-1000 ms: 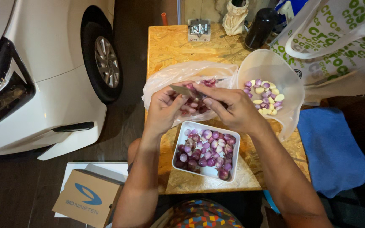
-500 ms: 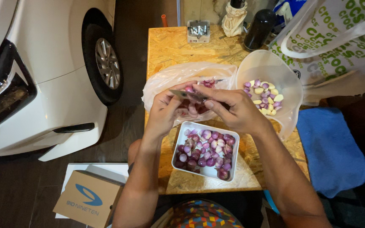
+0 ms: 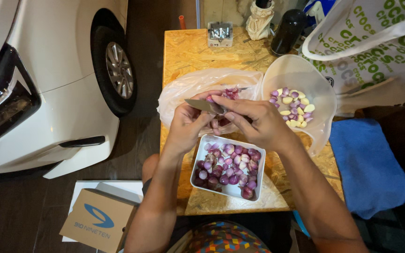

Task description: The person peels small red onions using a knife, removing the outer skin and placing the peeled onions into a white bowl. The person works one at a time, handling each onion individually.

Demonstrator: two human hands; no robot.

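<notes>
My right hand grips a small knife whose blade points left. My left hand pinches a small purple shallot right against the blade. Both hands hover over a clear plastic bag with purple peels in it. Just below them a white rectangular tray holds several unpeeled purple shallots. To the right a translucent plastic bowl contains several peeled, pale and purple shallots.
All this sits on a small chipboard table. At its far end stand a small box, a cloth-wrapped item and a black jar. A white car is at left, a cardboard box on the floor, a blue cloth and tote bag at right.
The hands have barely shifted; the fingers have worked a little around the shallot at the blade.
</notes>
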